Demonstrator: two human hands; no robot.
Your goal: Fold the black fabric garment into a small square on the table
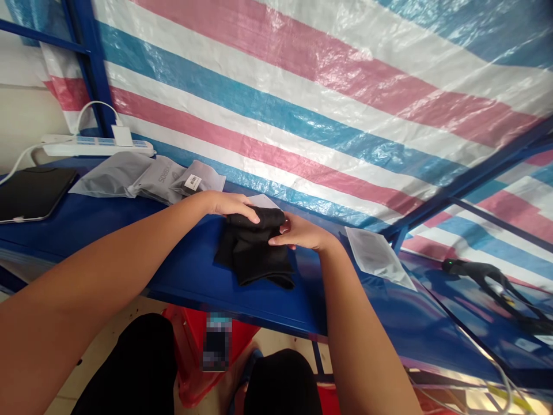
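Head: black garment [254, 248] lengthwise toward person.

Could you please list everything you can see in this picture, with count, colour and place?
black garment: one, black, folded on the blue shelf, under both hands
white card: one, white, just behind the garment
grey pouches: about three, grey, back left of the shelf
clear bag: one, see-through, right of the garment
power strip: one, white, with a plug in it, far left by the tarp
tablet: one, black, left end of the shelf
handheld device: one, black, far right
blue shelf: one, blue
striped tarp: one, pink, blue and white, behind
red stool: one, red, below the shelf
left hand: on the garment's top
right hand: gripping the garment's right edge
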